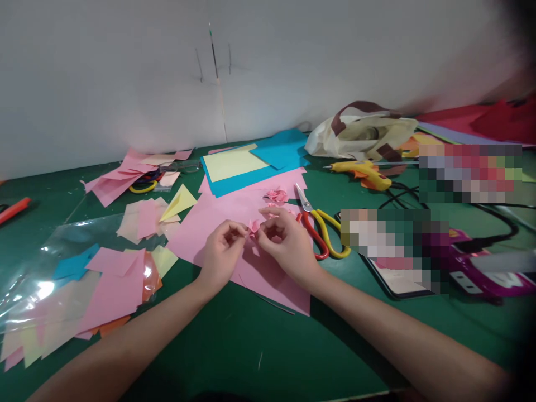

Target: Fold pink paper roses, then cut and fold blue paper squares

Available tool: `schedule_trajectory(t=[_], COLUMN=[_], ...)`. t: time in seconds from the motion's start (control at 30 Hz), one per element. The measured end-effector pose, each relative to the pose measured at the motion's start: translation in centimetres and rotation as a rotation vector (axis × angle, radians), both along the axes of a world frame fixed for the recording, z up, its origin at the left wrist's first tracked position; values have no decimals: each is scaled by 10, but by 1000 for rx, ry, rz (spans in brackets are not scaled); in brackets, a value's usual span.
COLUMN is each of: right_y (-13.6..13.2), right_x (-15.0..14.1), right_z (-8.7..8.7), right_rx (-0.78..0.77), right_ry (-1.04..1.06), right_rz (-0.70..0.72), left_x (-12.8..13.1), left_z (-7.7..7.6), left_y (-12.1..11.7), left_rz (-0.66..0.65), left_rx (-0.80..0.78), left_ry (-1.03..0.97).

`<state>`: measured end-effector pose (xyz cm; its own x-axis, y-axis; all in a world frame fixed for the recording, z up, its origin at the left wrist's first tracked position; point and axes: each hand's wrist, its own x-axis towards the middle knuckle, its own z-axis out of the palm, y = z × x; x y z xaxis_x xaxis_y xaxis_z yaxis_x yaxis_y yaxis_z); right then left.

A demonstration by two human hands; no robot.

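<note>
**Above a pink sheet [213, 215]: small paper piece [253, 226] held between two hands**

Near the middle of the green table [201, 357], the left hand [221, 251] closes thumb and fingertips on one side of the small paper piece, while the right hand [288, 245] brings curled fingers to its other side; whether these also pinch cannot be told. A hold at the tips probably spares the thin folds and leaves the petal-like shape exposed. The piece sits just above the pink sheet, which is flat, matte and broad enough to serve as a work surface.

Beyond the right hand lies a crumpled, layered paper flower [277, 194], apparently set aside where it will not be pressed. Scissors [305, 202] with pointed metal blades and smooth looped handles, red and yellow, rest beside that hand, likely for easy reach. Farther back, stiff blue sheets [293, 148] and a pale yellow sheet [234, 162] overlap. To the left, a glossy clear plastic bag [31, 279] shows loose cut papers through its wrinkled film; to the right, a yellow glue gun [364, 172] lies on its side.
</note>
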<state>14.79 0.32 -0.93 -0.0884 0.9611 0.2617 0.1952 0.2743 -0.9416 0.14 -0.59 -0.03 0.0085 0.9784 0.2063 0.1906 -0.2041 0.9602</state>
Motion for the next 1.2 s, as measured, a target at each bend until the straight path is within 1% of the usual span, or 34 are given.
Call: schedule_trajectory(t=[0.07,0.2,0.37,0.53,0.67,0.83,1.07,1.2], right_y=[0,0,0,0,2,5,6,6], right_x=[0,0,1,2,3,5,4,4], right_z=[-1,0,0,1,4,4,4,6], right_rx=[16,60,-29,-120,-134,-167,-211,-229], right_ry=[22,-67,-45,-3,18,67,129,151], right_rz=[6,22,39,94,85,102,85,116], left_x=[0,1,1,1,1,2,3,3], left_z=[0,2,5,2,-2,-1,4,5], left_y=[-1,-1,-1,-1,-1,-1,-4,-3], left_rz=[-12,-4,4,11,11,24,28,42], left_rx=[14,24,16,20,10,-42,-12,-44], left_ry=[55,114,119,117,96,11,73,12])
